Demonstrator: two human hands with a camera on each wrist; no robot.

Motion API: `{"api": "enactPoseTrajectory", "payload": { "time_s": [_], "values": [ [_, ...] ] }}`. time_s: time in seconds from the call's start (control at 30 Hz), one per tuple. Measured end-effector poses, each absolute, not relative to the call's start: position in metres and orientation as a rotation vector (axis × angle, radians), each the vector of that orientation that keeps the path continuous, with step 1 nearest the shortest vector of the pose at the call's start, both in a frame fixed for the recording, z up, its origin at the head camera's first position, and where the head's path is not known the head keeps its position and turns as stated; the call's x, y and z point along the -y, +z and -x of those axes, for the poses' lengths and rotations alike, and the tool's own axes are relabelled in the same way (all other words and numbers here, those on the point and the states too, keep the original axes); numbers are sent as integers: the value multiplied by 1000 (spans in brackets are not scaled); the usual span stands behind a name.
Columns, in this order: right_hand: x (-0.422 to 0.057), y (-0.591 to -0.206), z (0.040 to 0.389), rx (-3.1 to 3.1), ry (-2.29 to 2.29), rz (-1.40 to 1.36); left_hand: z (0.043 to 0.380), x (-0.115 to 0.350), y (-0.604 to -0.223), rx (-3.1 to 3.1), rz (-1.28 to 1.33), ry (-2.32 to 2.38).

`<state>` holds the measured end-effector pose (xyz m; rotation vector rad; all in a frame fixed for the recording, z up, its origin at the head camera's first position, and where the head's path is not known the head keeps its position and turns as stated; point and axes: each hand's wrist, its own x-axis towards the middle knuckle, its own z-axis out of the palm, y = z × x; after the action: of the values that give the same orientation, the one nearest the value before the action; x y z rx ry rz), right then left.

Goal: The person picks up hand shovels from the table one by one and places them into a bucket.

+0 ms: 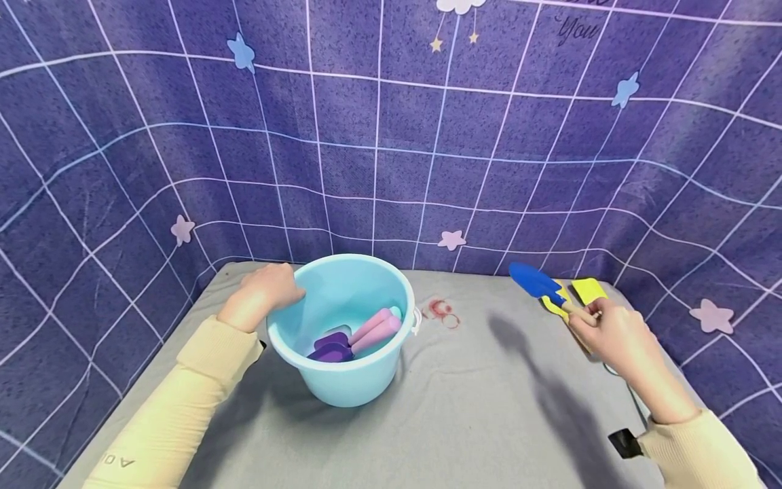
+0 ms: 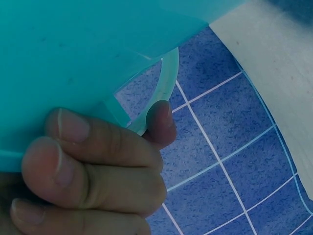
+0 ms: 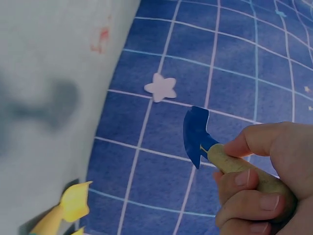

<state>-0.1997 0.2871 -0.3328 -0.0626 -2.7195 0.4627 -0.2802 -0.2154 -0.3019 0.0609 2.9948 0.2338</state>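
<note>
A light blue bucket (image 1: 357,380) stands left of centre on the grey cloth. At its left rim my left hand (image 1: 267,291) grips the edge, and in the left wrist view the fingers (image 2: 112,144) curl against the bucket wall beside its pale handle. Inside lie two purple-bladed tools, probably small shovels (image 1: 332,352), with pink handles (image 1: 379,333). My right hand (image 1: 623,336) holds a small garden trowel (image 1: 533,280) by its wooden handle (image 3: 254,178), raised above the cloth at the right. Its blue blade points to the far left.
Yellow-headed tools (image 1: 588,291) lie on the cloth near the back right, partly hidden behind the trowel and my right hand. A reddish print (image 1: 441,311) marks the grey cloth (image 1: 452,407) right of the bucket. A purple gridded curtain (image 1: 391,136) rises behind and at both sides.
</note>
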Motion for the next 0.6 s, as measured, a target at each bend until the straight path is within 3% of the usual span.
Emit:
{"api": "enactPoseTrajectory", "payload": {
  "time_s": [0.6],
  "values": [
    [-263, -286, 214, 2723, 505, -32, 283, 214, -304, -2982, -47, 216]
  ]
}}
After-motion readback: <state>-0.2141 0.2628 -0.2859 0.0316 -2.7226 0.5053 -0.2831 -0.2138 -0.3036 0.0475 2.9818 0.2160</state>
